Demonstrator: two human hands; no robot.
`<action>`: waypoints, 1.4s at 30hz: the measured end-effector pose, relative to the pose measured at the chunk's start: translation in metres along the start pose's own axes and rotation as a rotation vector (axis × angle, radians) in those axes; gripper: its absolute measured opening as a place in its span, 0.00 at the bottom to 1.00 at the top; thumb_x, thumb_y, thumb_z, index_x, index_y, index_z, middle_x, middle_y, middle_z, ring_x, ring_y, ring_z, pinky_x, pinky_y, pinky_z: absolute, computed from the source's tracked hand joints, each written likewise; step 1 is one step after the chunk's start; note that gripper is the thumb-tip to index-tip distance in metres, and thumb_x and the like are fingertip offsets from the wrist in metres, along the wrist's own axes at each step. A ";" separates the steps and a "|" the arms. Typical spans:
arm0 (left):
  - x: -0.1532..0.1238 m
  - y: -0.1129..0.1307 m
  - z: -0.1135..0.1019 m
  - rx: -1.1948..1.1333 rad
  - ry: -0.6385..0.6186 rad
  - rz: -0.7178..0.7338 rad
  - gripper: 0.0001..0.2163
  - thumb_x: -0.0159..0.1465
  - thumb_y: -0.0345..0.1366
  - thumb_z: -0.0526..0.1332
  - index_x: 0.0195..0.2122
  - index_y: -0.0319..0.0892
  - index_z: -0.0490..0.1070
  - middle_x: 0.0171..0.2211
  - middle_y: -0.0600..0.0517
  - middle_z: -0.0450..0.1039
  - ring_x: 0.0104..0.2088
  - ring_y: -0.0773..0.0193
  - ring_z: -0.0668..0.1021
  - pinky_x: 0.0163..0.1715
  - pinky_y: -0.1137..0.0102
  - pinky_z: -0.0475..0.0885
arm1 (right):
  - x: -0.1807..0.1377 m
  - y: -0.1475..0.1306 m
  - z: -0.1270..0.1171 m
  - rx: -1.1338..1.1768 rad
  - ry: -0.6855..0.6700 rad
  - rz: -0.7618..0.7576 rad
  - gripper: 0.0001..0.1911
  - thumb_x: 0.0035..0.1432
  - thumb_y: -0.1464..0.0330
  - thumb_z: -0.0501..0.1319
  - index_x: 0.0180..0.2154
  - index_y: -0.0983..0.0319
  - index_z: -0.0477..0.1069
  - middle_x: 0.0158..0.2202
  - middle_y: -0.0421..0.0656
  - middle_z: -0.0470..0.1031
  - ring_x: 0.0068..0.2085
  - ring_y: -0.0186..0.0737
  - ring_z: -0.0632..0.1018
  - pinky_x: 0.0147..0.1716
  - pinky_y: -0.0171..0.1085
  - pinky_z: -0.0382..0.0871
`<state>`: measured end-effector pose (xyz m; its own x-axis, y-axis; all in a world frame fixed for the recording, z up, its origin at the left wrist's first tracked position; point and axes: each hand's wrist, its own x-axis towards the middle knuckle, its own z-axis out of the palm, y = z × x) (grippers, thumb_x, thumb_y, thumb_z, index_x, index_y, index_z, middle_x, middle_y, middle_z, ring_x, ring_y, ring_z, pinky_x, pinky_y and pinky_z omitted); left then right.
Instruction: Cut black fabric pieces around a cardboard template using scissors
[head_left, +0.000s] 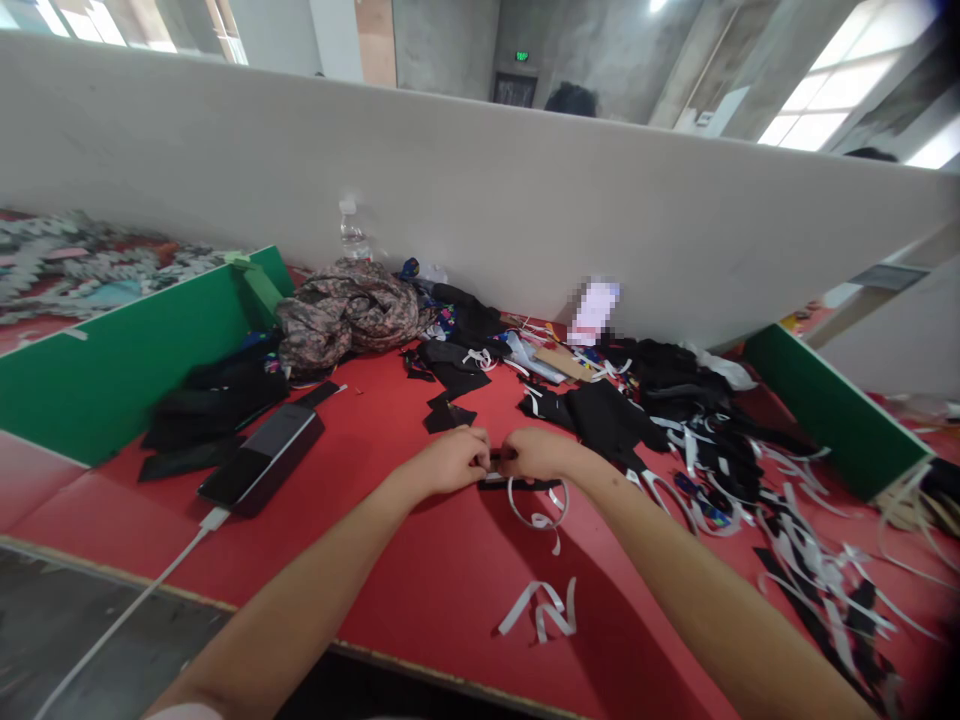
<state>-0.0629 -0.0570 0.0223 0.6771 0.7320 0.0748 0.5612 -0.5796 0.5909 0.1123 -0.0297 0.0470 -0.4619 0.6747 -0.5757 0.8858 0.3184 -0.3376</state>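
Note:
Close together over the red table (420, 600), my left hand (454, 460) and my right hand (536, 455) both have their fingers pinched. Between and just below them a narrow black fabric strip (517, 485) shows, and both hands grip it. What lies right under the fingertips is partly hidden. Below my right hand a white ribbon (564, 510) curls in a loop. Nearer the table's front edge lie a few loose white ribbon pieces (559, 610). Small black fabric scraps (448, 416) rest just beyond my left hand.
At left, a black power bank (262, 455) has a white cable (127, 620) running off the edge. Behind it are a patterned cloth (349, 315) and a plastic bottle (352, 232). Scissors (664, 495), black fabric (611, 410) and ribbon scraps (825, 570) cover the right. Green dividers (840, 410) flank the table.

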 end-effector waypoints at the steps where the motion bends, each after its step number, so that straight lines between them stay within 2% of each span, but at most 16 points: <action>1: 0.000 0.001 0.001 0.021 0.005 -0.005 0.05 0.53 0.27 0.56 0.23 0.39 0.70 0.30 0.52 0.67 0.33 0.66 0.69 0.39 0.72 0.62 | -0.002 0.000 -0.001 0.013 -0.002 -0.004 0.12 0.50 0.63 0.54 0.30 0.64 0.73 0.21 0.42 0.72 0.18 0.30 0.68 0.16 0.28 0.55; 7: -0.002 0.002 0.004 0.096 0.009 0.014 0.05 0.54 0.27 0.55 0.25 0.40 0.70 0.31 0.52 0.67 0.33 0.67 0.69 0.42 0.71 0.60 | -0.022 0.002 -0.016 0.151 -0.086 -0.074 0.15 0.53 0.66 0.50 0.36 0.63 0.73 0.28 0.41 0.76 0.20 0.27 0.69 0.17 0.26 0.57; 10: -0.002 0.002 0.004 0.109 0.003 0.010 0.06 0.54 0.27 0.55 0.26 0.40 0.71 0.32 0.52 0.68 0.34 0.66 0.69 0.43 0.71 0.60 | -0.035 0.006 -0.026 0.198 -0.109 -0.062 0.16 0.52 0.66 0.51 0.39 0.63 0.72 0.29 0.41 0.77 0.19 0.27 0.69 0.16 0.27 0.55; 13: -0.002 0.003 0.002 0.110 -0.011 0.010 0.06 0.54 0.26 0.55 0.26 0.40 0.71 0.32 0.52 0.68 0.34 0.66 0.69 0.43 0.71 0.60 | -0.047 0.010 -0.036 0.113 -0.116 -0.039 0.16 0.51 0.65 0.52 0.35 0.64 0.74 0.27 0.42 0.77 0.19 0.29 0.68 0.17 0.28 0.56; 16: -0.002 0.005 0.000 0.106 -0.023 0.010 0.06 0.54 0.27 0.55 0.26 0.39 0.70 0.32 0.51 0.68 0.34 0.66 0.69 0.42 0.71 0.61 | -0.055 0.012 -0.042 -0.100 -0.055 0.049 0.16 0.50 0.64 0.52 0.27 0.65 0.76 0.25 0.44 0.77 0.20 0.32 0.70 0.19 0.30 0.57; 19: -0.003 0.005 0.000 0.102 -0.012 0.012 0.06 0.55 0.27 0.54 0.25 0.39 0.69 0.32 0.51 0.67 0.34 0.66 0.69 0.40 0.72 0.62 | -0.054 0.009 -0.039 -0.284 0.020 0.161 0.15 0.48 0.66 0.53 0.22 0.65 0.76 0.24 0.45 0.76 0.23 0.35 0.72 0.20 0.32 0.57; 26: -0.003 0.004 0.001 0.110 -0.011 0.030 0.06 0.55 0.27 0.53 0.25 0.39 0.69 0.32 0.51 0.67 0.34 0.65 0.68 0.40 0.72 0.62 | -0.047 -0.002 -0.028 -0.352 0.026 0.302 0.11 0.45 0.69 0.56 0.25 0.66 0.76 0.26 0.49 0.77 0.27 0.43 0.75 0.22 0.34 0.60; 33: -0.003 0.004 0.001 0.120 -0.015 0.034 0.06 0.55 0.27 0.54 0.26 0.39 0.69 0.32 0.51 0.67 0.34 0.65 0.68 0.39 0.72 0.62 | -0.048 -0.008 -0.030 -0.363 0.012 0.351 0.10 0.47 0.70 0.56 0.27 0.65 0.77 0.30 0.50 0.77 0.32 0.44 0.76 0.27 0.34 0.64; 42: -0.004 0.005 0.000 0.125 -0.018 0.029 0.06 0.55 0.28 0.53 0.26 0.39 0.69 0.33 0.51 0.67 0.34 0.65 0.68 0.39 0.72 0.62 | -0.046 -0.005 -0.029 -0.355 0.005 0.345 0.11 0.48 0.68 0.57 0.29 0.65 0.77 0.31 0.51 0.77 0.33 0.45 0.76 0.28 0.35 0.64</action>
<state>-0.0627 -0.0629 0.0255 0.7019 0.7082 0.0756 0.5951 -0.6415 0.4841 0.1307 -0.0431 0.0964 -0.1396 0.7837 -0.6052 0.9478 0.2827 0.1475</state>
